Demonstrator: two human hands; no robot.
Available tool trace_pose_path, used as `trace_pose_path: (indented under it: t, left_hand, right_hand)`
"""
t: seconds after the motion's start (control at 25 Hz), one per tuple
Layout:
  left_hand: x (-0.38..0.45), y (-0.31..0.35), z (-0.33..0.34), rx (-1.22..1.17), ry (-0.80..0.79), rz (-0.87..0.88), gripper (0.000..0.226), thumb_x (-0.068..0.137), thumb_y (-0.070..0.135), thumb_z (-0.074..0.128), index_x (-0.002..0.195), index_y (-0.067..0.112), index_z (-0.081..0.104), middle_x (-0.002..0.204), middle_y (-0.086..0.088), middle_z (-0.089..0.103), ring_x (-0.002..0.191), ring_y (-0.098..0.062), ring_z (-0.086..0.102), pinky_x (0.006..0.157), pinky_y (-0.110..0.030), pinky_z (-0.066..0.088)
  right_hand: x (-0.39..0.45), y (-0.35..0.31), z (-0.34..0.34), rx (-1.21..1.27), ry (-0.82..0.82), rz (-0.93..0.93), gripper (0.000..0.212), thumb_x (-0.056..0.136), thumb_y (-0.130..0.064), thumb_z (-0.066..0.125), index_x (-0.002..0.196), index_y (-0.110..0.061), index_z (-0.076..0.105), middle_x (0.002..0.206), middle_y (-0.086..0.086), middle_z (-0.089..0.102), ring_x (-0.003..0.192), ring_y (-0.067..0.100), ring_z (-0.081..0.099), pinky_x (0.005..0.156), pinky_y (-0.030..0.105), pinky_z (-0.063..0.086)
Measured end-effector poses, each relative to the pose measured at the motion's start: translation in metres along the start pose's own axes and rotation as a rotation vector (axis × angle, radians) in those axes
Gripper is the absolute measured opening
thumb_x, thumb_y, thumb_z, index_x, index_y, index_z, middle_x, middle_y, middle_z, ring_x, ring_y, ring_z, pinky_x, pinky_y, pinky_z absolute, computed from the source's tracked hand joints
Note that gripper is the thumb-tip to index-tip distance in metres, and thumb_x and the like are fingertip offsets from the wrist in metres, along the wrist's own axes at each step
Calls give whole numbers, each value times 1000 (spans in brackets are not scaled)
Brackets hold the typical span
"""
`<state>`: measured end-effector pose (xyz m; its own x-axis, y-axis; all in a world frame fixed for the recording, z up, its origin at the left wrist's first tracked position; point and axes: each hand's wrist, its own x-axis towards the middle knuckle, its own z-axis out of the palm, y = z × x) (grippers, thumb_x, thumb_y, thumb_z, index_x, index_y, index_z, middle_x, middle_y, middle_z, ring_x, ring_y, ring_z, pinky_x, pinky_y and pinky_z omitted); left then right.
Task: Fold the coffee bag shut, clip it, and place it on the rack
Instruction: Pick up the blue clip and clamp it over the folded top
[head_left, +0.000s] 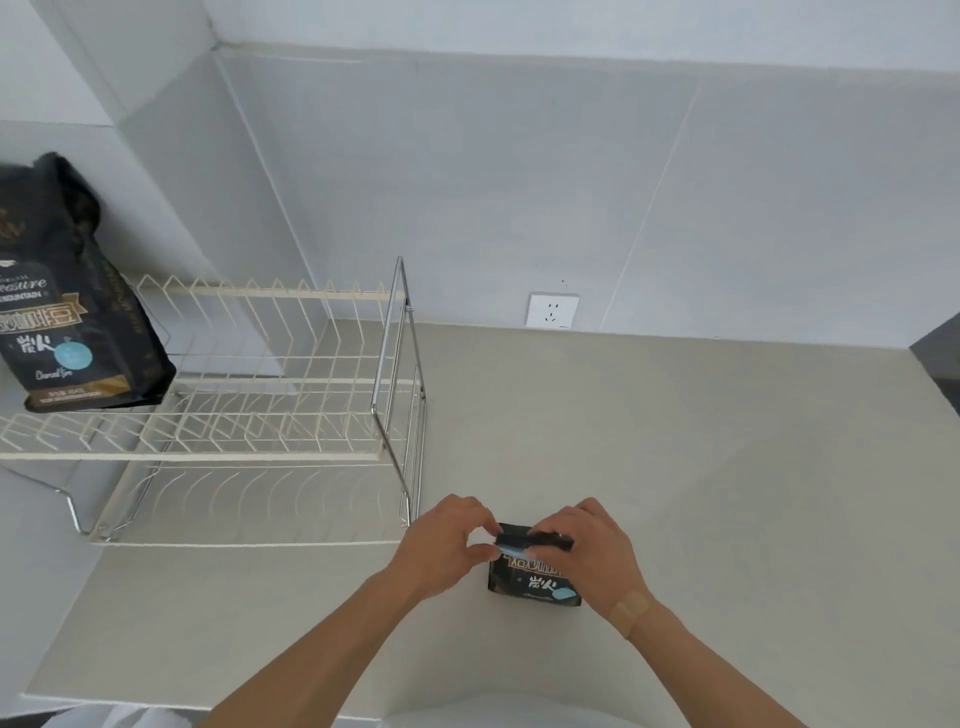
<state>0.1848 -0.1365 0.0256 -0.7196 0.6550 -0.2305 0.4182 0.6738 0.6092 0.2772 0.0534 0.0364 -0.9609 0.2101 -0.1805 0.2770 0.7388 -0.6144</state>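
Pinching the bag's (535, 577) folded top, left hand (441, 545) and right hand (597, 556) fit a blue clip (511, 546); rack (249, 415), far left of them, awaits it.

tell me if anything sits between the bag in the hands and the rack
Nothing visible does. The coffee bag stands on bare counter just right of the rack; another bag fills only its upper left end.
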Motion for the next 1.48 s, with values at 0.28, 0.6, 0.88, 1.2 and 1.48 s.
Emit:
trace_pose_path:
  t: [0.28,0.6,0.88,1.2,1.48]
  left_hand:
    - [7,28,-6,-26,-39,113,41,77,45,71,116,44,58,113,21,56,109,-1,46,90,-25,41]
    - [29,75,12,295,-22,406,22,87,44,59,106,36,65,98,11,64,92,-12,50,79,-27,35]
    - [28,76,23,229,71,406,18,88,38,58,95,29,72,88,11,68,86,-11,53,81,-25,35]
    - [21,72,34,46,176,284,8,85,22,65,83,23,72,77,10,65,77,-8,48,73,-22,35]
    - [23,69,27,193,117,353,19,88,39,56,96,30,70,90,13,68,89,-9,53,82,-26,39]
  right_hand:
    - [-49,52,-16,439,149,261,43,65,-28,86,94,-54,69,104,-25,65,103,-2,53,81,16,39]
    - [-50,55,-8,396,210,262,28,73,-30,80,95,-43,72,96,-25,66,97,2,53,77,15,39]
    - [-42,55,-5,269,233,185,16,73,-42,77,88,-39,73,87,-25,67,94,0,48,75,16,41]
    - [-31,69,-3,252,209,97,14,70,-36,81,79,-29,73,77,-23,64,91,5,48,71,14,39]
    - [-33,73,-9,216,75,166,29,71,-43,78,98,-36,71,89,-24,63,93,7,52,75,16,39]
